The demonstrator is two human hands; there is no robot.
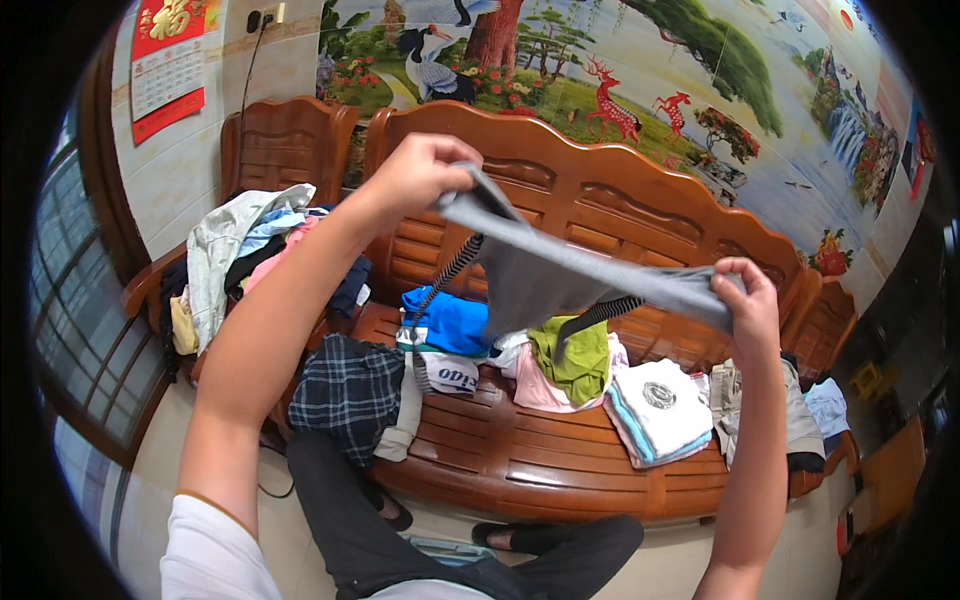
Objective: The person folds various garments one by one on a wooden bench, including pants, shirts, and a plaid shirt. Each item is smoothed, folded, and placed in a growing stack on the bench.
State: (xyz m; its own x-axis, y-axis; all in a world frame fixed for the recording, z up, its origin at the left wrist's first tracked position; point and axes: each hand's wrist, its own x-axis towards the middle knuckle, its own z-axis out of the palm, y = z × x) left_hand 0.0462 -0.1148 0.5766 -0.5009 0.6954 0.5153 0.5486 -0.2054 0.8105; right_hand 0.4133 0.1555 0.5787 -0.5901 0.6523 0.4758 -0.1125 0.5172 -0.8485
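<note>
A grey cloth garment (540, 277) is stretched in the air before me, its upper band sloping down to the right. My left hand (424, 172) pinches the higher end, where a fold of the band stands open. At the lower end, my right hand (750, 300) grips the band between thumb and fingers. Black-and-white striped strips (600, 309) hang from the garment, one on each side. The cloth is slightly blurred, and its exact kind cannot be told. Behind it, a green cloth (581, 364) lies on pink clothing on a wooden bench (480, 442).
A heaped clothes pile (251, 247) covers the armchair at left. Along the bench lie a plaid garment (349, 397), a blue garment (450, 322), a folded white-topped stack (664, 405) and beige clothing (765, 412). A light-blue item (450, 551) is on the floor between my feet.
</note>
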